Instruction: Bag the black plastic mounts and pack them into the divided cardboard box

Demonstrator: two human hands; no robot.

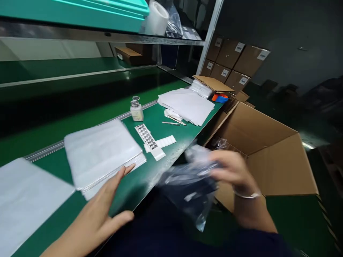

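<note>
My right hand (232, 167) pinches the top of a clear plastic bag (189, 191) with something dark inside, held off the table's front edge beside the open cardboard box. Motion blurs the bag, so its contents cannot be made out. Fingers stretched and thumb apart, my left hand (104, 210) rests by the near edge of a stack of white bags or sheets (103, 151). Its fingertips are at the stack's corner, and it holds nothing. Between the hands lie a strip of barcode labels (146, 136) and a white label strip (166, 141).
A large open cardboard box (278, 160) stands right of the green table (158, 129). On the table are a small bottle (136, 111), tweezers (171, 123), white sheets (187, 103) and another white sheet (29, 203). A shelf bearing a teal bin (80, 16) hangs over the back.
</note>
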